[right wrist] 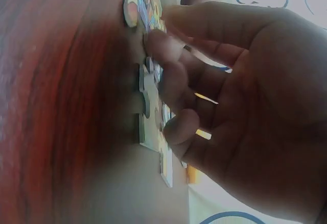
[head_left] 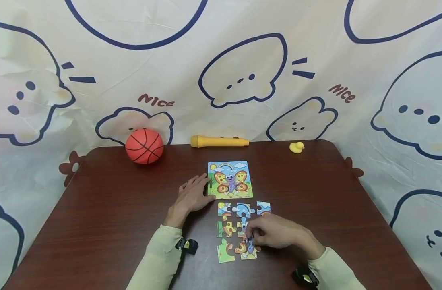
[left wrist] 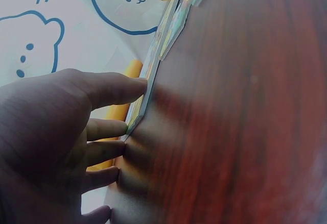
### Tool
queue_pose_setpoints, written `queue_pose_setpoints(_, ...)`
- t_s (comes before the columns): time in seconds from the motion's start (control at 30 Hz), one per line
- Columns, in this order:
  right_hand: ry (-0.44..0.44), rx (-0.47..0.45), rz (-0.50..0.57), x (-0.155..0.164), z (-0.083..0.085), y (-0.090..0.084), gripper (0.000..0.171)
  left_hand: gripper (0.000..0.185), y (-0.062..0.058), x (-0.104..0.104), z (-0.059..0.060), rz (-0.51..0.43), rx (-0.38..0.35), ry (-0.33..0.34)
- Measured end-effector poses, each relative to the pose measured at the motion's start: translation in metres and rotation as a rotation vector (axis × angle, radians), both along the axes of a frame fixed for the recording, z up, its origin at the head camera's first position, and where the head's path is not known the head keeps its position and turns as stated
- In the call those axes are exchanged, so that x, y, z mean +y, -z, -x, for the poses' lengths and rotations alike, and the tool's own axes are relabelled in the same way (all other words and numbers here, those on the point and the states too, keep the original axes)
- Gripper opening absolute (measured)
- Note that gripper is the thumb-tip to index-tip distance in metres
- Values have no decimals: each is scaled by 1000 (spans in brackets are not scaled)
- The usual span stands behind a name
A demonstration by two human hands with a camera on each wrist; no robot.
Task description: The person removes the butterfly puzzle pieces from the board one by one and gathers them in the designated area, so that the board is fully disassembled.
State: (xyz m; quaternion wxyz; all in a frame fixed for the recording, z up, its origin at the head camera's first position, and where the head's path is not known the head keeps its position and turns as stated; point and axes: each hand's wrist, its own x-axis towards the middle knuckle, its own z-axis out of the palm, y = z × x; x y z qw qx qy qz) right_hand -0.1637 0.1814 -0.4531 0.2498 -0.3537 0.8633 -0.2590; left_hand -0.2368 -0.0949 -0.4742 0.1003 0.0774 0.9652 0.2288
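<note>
A butterfly picture card (head_left: 230, 179) lies flat on the dark wooden table (head_left: 98, 225). My left hand (head_left: 193, 195) rests flat beside it, and its straight fingers (left wrist: 115, 89) touch the card's left edge (left wrist: 149, 89). Several loose butterfly puzzle pieces (head_left: 228, 229) lie in rows just in front of the card. My right hand (head_left: 275, 233) hovers low over them, with bent fingertips (right wrist: 156, 45) pinching one puzzle piece (head_left: 249, 243) in the lower row. The neighbouring pieces (right wrist: 145, 117) lie flat under its fingers.
Along the table's back edge sit an orange toy basketball (head_left: 144, 146), a yellow toy torch (head_left: 219, 141) and a small yellow duck (head_left: 296, 147). A cartoon-printed cloth (head_left: 242, 72) hangs behind. Bare tabletop spreads to the left and right.
</note>
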Motion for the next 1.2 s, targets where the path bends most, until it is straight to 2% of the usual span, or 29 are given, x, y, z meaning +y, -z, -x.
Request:
queue_pose_setpoints(0.17,27,74,51,1,4,2,13,69,-1,0,0,1,0,5)
queue_pose_setpoints(0.4,169,114,112,2,7,7,12,69,0,1,-2,-2,3,8)
queue_pose_setpoints(0.63,310,306,73,1,18,16,23,69,-1,0,-3,-7,3,4)
queue_pose_setpoints(0.9,444,355,31,-2,33,16,30,69,0,-1,-3,-6,0,-7)
queue_pose_setpoints(1.2,476,366,2,-3,48,17,37,70,-1,0,-1,1,-1,-6)
